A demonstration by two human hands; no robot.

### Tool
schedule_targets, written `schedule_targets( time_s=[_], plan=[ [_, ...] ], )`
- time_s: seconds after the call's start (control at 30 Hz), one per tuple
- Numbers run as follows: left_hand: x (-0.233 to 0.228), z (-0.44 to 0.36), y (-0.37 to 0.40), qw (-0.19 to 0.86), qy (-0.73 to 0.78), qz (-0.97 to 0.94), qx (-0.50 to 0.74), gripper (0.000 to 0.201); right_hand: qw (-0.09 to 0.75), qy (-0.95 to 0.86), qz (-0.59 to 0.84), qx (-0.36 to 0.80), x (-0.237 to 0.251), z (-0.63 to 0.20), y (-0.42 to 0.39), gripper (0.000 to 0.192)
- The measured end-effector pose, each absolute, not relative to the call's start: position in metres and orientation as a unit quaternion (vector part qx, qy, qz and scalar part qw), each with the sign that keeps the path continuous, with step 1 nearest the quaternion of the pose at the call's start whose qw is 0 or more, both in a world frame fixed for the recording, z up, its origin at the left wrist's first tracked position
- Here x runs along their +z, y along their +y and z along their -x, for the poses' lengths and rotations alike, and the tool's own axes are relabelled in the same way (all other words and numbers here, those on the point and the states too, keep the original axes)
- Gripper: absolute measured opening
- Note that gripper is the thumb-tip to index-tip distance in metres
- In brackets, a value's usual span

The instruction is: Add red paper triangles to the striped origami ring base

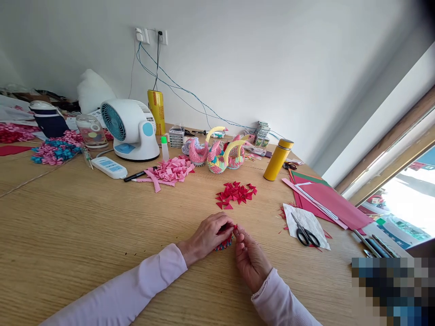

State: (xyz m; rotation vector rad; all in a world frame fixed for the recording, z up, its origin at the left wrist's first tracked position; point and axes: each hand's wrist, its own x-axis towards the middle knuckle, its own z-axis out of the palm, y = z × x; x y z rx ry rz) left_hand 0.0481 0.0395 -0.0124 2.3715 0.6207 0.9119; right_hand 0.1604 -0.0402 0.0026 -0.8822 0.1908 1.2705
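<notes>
Head view: left hand (211, 234) and right hand (249, 258) both pinched closed on small multicoloured paper piece (224, 245), red-edged, mostly hidden, resting on wooden table (84, 226).

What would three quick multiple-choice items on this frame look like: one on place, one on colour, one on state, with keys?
1. Where do the scissors lie?
A. on a pale sheet right of the hands
B. beside the fan
C. on the pile of pink strips

2. What colour is the pile of folded paper triangles just beyond the hands?
A. blue
B. red
C. yellow

3. What are the left hand and right hand doing?
A. resting flat and apart on the table
B. one lifting the yellow flask
C. both closed together on a small multicoloured paper piece

Answers:
1 A, the scissors sit on the pale sheet, near the red paper.
2 B, every triangle in that pile is red.
3 C, the fingers of both hands meet on the piece, low over the table.
</notes>
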Motion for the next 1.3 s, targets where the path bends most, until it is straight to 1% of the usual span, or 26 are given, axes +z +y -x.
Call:
schedule_targets(
  time_s=[0.13, 0.17, 0.2, 0.3, 0.33, 0.4, 0.5, 0.57, 0.63, 0.73, 0.87, 0.97, 1.07, 1.13, 1.17, 1.3],
  plan=[
    [-0.014, -0.046, 0.04, 0.263, 0.23, -0.878, 0.327, 0.006, 0.706, 0.071, 0.409, 0.574, 0.004, -0.163, -0.04, 0.011],
    [-0.014, -0.045, 0.041, 0.27, 0.232, -0.873, 0.333, 0.01, 0.708, 0.049, 0.414, 0.57, 0.004, -0.165, -0.04, 0.011],
    [-0.015, -0.045, 0.041, 0.279, 0.231, -0.867, 0.342, 0.018, 0.713, 0.019, 0.418, 0.562, 0.004, -0.166, -0.04, 0.015],
    [-0.018, -0.045, 0.042, 0.303, 0.214, -0.847, 0.38, 0.057, 0.73, -0.099, 0.426, 0.525, 0.005, -0.17, -0.041, 0.028],
    [-0.018, -0.045, 0.043, 0.305, 0.208, -0.842, 0.393, 0.067, 0.729, -0.143, 0.428, 0.515, 0.005, -0.171, -0.041, 0.03],
    [-0.02, -0.045, 0.043, 0.302, 0.212, -0.831, 0.416, 0.079, 0.71, -0.23, 0.434, 0.505, 0.004, -0.171, -0.039, 0.03],
    [-0.022, -0.039, 0.041, 0.316, 0.251, -0.815, 0.416, 0.09, 0.659, -0.327, 0.456, 0.501, -0.002, -0.172, -0.036, 0.029],
    [-0.023, -0.03, 0.038, 0.352, 0.274, -0.81, 0.381, 0.088, 0.638, -0.363, 0.472, 0.488, -0.006, -0.173, -0.034, 0.028],
    [-0.023, -0.02, 0.035, 0.388, 0.275, -0.811, 0.342, 0.081, 0.628, -0.386, 0.486, 0.469, -0.008, -0.174, -0.033, 0.028],
    [-0.02, -0.008, 0.032, 0.41, 0.274, -0.813, 0.31, 0.072, 0.616, -0.413, 0.499, 0.449, -0.005, -0.175, -0.033, 0.028],
    [-0.016, -0.007, 0.029, 0.423, 0.289, -0.806, 0.298, 0.064, 0.602, -0.459, 0.508, 0.412, 0.006, -0.169, -0.034, 0.022],
    [-0.017, -0.013, 0.029, 0.419, 0.285, -0.804, 0.311, 0.058, 0.577, -0.517, 0.508, 0.376, 0.009, -0.161, -0.036, 0.017],
    [-0.021, -0.016, 0.03, 0.406, 0.291, -0.804, 0.323, 0.058, 0.546, -0.555, 0.517, 0.354, 0.005, -0.159, -0.035, 0.014],
    [-0.02, -0.014, 0.031, 0.4, 0.282, -0.811, 0.32, 0.058, 0.547, -0.55, 0.52, 0.357, 0.001, -0.161, -0.035, 0.014],
    [-0.019, -0.012, 0.032, 0.398, 0.272, -0.817, 0.316, 0.056, 0.553, -0.543, 0.518, 0.361, 0.0, -0.163, -0.034, 0.015],
    [-0.006, -0.001, 0.035, 0.398, 0.231, -0.839, 0.291, 0.033, 0.553, -0.542, 0.518, 0.364, -0.003, -0.171, -0.032, 0.017]
  ],
)
